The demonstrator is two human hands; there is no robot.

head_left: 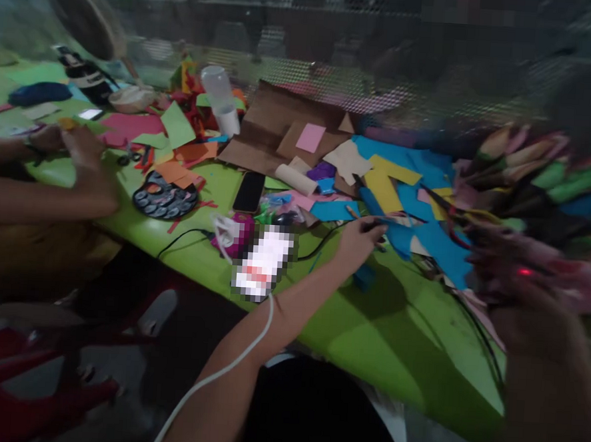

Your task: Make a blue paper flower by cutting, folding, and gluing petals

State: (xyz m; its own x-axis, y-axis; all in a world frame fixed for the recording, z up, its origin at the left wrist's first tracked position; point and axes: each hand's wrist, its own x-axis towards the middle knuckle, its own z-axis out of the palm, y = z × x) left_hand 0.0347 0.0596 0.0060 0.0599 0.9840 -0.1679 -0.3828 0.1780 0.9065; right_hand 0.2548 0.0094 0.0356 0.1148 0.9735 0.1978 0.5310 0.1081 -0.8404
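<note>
My left hand (362, 240) reaches over the green table with its fingers pinched together on a small dark thing that I cannot make out. Around its fingertips lie blue paper (399, 239) and other scraps. At the right edge, my right hand (530, 312) is raised, dark and smeared by motion. Its fingers seem to close around something with a small red light (525, 272), whose kind is unclear. Blurred pink material (577, 281) is right beside that hand. A dark cable (481, 336) runs down the table below it.
A lit phone (263, 262) with a white cord lies by my left forearm. Near it are a black phone (248, 193), a paint palette (165, 196), a cardboard roll (295, 179) and yellow paper (385, 183). Another person's arm (77, 188) rests at left. Colourful wrapped bundles (553, 177) stand at right.
</note>
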